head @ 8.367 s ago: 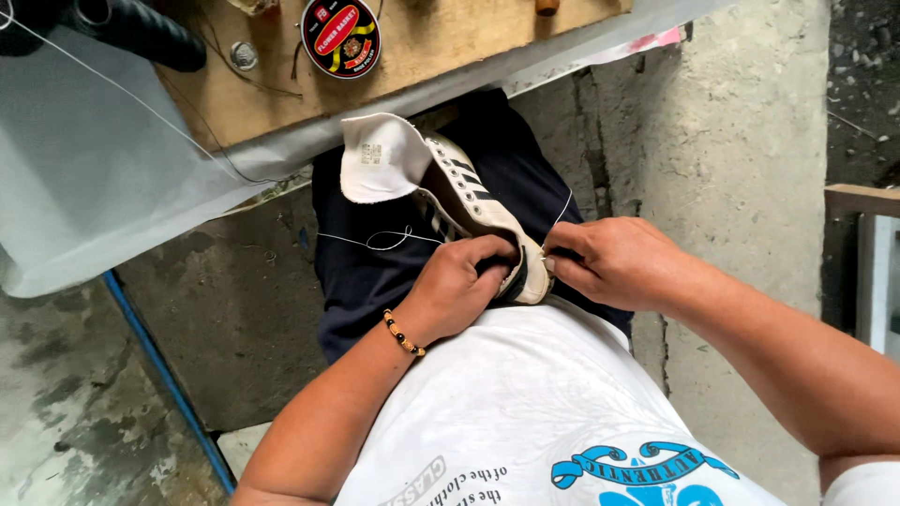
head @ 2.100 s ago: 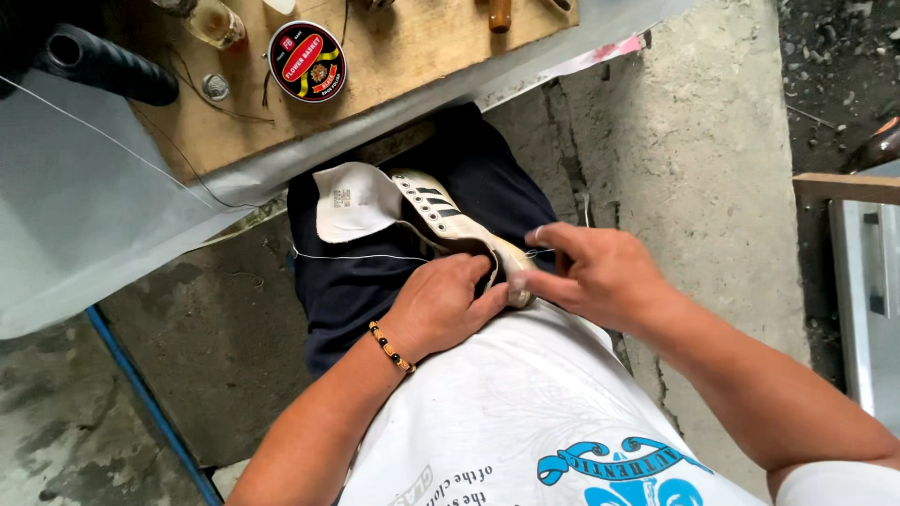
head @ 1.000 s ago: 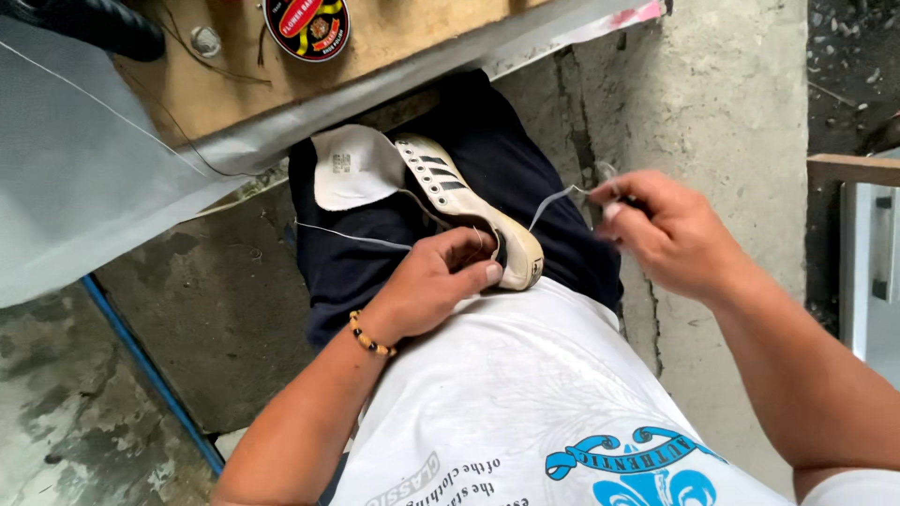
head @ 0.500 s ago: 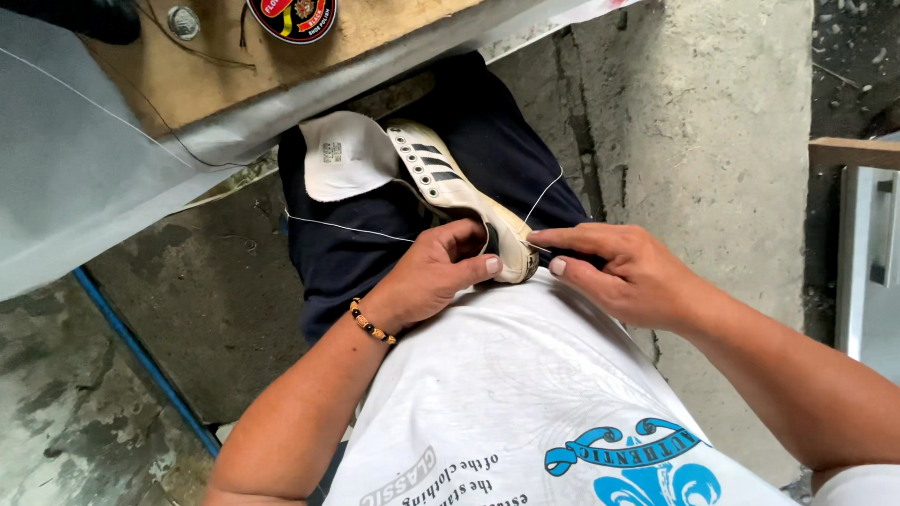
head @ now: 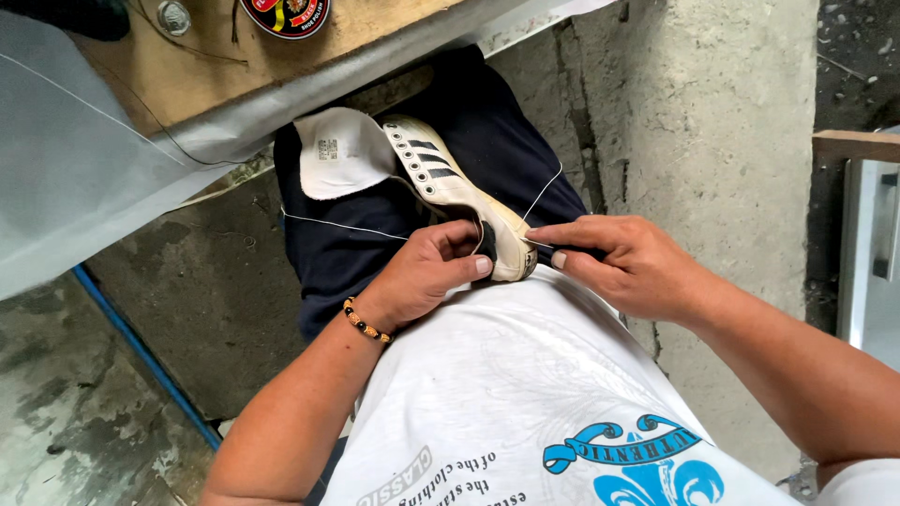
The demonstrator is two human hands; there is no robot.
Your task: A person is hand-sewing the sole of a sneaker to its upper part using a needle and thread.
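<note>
Right hand (head: 630,265) back at shoe (head: 457,190), above concrete floor (head: 722,141).

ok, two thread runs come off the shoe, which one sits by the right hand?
The short thread slanting up from the shoe's heel end, just above the right hand. The other thread runs leftward across the dark lap, on the left hand's side.
</note>
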